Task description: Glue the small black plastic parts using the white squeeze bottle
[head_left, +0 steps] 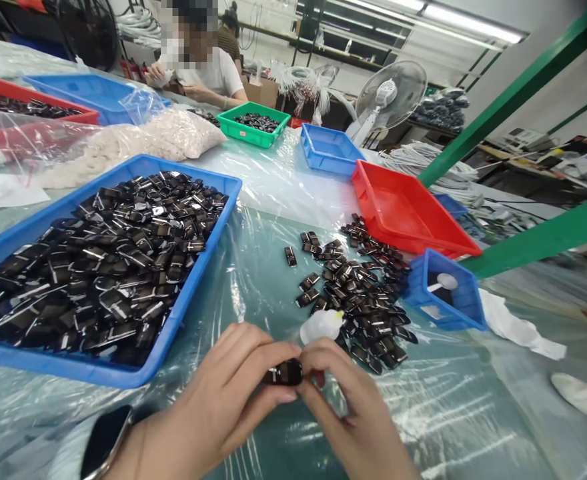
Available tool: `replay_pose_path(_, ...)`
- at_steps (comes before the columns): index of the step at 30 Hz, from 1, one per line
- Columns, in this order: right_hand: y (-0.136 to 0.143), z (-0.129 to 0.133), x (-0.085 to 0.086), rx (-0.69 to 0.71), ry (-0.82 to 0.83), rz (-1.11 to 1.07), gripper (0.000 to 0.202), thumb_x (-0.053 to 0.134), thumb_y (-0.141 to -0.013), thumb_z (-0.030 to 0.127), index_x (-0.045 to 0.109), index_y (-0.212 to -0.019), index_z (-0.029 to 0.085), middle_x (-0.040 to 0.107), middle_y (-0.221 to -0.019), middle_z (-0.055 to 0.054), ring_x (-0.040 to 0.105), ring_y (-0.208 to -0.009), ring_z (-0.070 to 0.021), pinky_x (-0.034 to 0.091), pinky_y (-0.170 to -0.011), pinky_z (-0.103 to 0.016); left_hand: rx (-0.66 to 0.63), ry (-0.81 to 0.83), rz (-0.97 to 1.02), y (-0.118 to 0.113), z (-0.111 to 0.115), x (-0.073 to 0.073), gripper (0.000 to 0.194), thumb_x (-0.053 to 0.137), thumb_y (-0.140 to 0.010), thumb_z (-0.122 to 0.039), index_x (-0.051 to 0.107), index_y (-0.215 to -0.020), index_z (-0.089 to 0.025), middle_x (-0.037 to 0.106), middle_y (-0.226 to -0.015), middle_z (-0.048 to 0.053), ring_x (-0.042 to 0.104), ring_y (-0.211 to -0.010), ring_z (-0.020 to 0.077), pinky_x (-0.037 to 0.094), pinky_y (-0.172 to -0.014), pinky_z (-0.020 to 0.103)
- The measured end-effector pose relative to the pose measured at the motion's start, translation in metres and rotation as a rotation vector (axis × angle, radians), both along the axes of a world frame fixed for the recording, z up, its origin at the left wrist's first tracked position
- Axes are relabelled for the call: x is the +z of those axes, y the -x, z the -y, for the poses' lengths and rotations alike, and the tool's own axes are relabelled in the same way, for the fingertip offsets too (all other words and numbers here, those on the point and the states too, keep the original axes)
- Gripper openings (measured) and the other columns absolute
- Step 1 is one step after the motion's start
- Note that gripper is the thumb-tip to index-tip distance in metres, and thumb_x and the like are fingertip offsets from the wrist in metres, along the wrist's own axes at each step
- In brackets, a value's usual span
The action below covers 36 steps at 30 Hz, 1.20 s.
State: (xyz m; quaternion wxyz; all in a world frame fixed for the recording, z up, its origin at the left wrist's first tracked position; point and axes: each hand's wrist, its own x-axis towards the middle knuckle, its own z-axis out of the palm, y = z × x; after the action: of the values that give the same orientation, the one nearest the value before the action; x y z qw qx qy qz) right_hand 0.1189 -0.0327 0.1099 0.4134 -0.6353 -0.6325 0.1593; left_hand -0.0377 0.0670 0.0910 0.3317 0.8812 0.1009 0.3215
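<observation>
A small glossy black part [284,373] is held between the thumb and fingers of my left hand [228,387], low in the middle of the view. My right hand [346,400] pinches at the part's right end; whatever lies between its fingertips is too small to make out. Just beyond my fingers, a white bottle with a yellowish tip [321,327] lies on its side. Many similar parts are heaped on the table [361,287] past the bottle. On the left, a large blue tray [148,373] is filled with more of them.
A small blue bin [446,313] with a white scoop stands right of the heap, below a red tray [398,207]. Farther back are a green tray [253,135], another blue tray [331,150] and a bag of pale pieces [173,135]. A person sits across the table.
</observation>
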Motion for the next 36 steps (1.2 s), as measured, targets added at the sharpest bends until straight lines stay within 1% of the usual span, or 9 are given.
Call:
replay_pose_path(4, -0.004, 0.008, 0.015, -0.034, 0.219, -0.840, 0.006, 0.073, -0.078, 0.023, 0.069, -0.076, 0.026, 0.063, -0.076, 0.004, 0.061, -0.071, -0.0108, 0.051, -0.068, -0.021, -0.022, -0.016, 0.002, -0.001, 0.000, 0.003, 0.025, 0.033, -0.104, -0.031, 0.045, -0.122, -0.018, 0.056, -0.093, 0.005, 0.050, -0.082, 0.0185, 0.042, -0.072, 0.029)
replay_pose_path(7, -0.001, 0.009, 0.017, -0.072, 0.324, -1.188, 0.009, 0.081, -0.071, 0.025, 0.073, -0.072, 0.025, 0.066, -0.072, 0.006, 0.061, -0.065, -0.0064, 0.050, -0.065, -0.016, -0.072, -0.031, -0.030, -0.002, -0.001, 0.005, 0.026, 0.030, -0.104, -0.031, 0.045, -0.120, -0.017, 0.058, -0.091, 0.006, 0.051, -0.079, 0.0181, 0.042, -0.070, 0.029)
replay_pose_path(18, 0.000, 0.007, 0.019, 0.001, 0.472, -1.414, 0.022, 0.084, -0.068, 0.025, 0.064, -0.074, 0.019, 0.062, -0.066, 0.008, 0.061, -0.059, -0.0036, 0.048, -0.059, -0.014, -0.165, -0.071, -0.040, -0.001, 0.000, 0.015, 0.030, 0.026, -0.105, -0.033, 0.047, -0.117, -0.016, 0.056, -0.078, 0.003, 0.051, -0.069, 0.0161, 0.043, -0.063, 0.026)
replay_pose_path(24, 0.001, 0.011, 0.001, 0.179, 0.468, -1.269, 0.037, 0.084, -0.064, 0.041, 0.054, -0.076, 0.021, 0.056, -0.059, 0.008, 0.048, -0.046, -0.0050, 0.038, -0.041, -0.015, -0.071, -0.256, 0.008, 0.001, 0.010, 0.022, 0.031, 0.025, -0.105, -0.029, 0.049, -0.117, -0.014, 0.059, -0.074, 0.002, 0.051, -0.067, 0.0155, 0.044, -0.065, 0.027)
replay_pose_path(26, 0.000, 0.016, 0.003, 0.054, 0.242, -0.975, 0.030, 0.081, -0.069, 0.040, 0.058, -0.078, 0.023, 0.054, -0.060, 0.007, 0.046, -0.051, -0.0072, 0.038, -0.047, -0.019, 0.146, -0.378, -0.019, 0.007, 0.002, 0.031, 0.028, 0.030, -0.105, -0.027, 0.051, -0.120, -0.016, 0.062, -0.081, 0.004, 0.054, -0.077, 0.0192, 0.043, -0.074, 0.033)
replay_pose_path(28, -0.005, 0.020, 0.006, -0.170, -0.039, -0.617, 0.020, 0.078, -0.075, 0.030, 0.061, -0.086, 0.028, 0.056, -0.069, 0.006, 0.047, -0.061, -0.0105, 0.040, -0.056, -0.022, 0.506, -0.520, -0.139, 0.014, -0.012, 0.045, 0.029, 0.040, -0.102, -0.027, 0.053, -0.125, -0.017, 0.063, -0.098, 0.009, 0.055, -0.094, 0.0272, 0.040, -0.088, 0.046)
replay_pose_path(31, -0.020, 0.018, 0.002, -0.422, -0.247, -0.265, 0.041, 0.076, -0.076, 0.022, 0.055, -0.110, 0.034, 0.058, -0.099, 0.002, 0.052, -0.082, -0.0156, 0.044, -0.074, -0.029, 1.005, -0.625, -0.291, 0.019, -0.035, 0.060, 0.052, 0.051, -0.096, -0.028, 0.039, -0.141, -0.004, 0.041, -0.140, 0.024, 0.036, -0.129, 0.0437, 0.026, -0.105, 0.060)
replay_pose_path(33, -0.029, 0.012, -0.008, -0.412, -0.109, -0.225, 0.067, 0.076, -0.075, 0.027, 0.039, -0.131, 0.035, 0.052, -0.128, -0.003, 0.052, -0.106, -0.0211, 0.043, -0.088, -0.037, 1.005, -0.635, -0.339, 0.013, -0.041, 0.058, 0.060, 0.053, -0.095, -0.027, 0.033, -0.142, 0.003, 0.030, -0.146, 0.030, 0.027, -0.134, 0.0480, 0.022, -0.107, 0.062)
replay_pose_path(36, -0.036, 0.002, -0.022, -0.294, 0.138, -0.328, 0.059, 0.068, -0.081, 0.032, 0.037, -0.130, 0.030, 0.052, -0.134, -0.007, 0.052, -0.116, -0.0251, 0.041, -0.096, -0.045, 0.639, -0.616, -0.335, -0.010, -0.031, 0.037, 0.039, 0.044, -0.096, -0.014, 0.049, -0.131, 0.002, 0.050, -0.130, 0.029, 0.043, -0.124, 0.0458, 0.035, -0.099, 0.063)
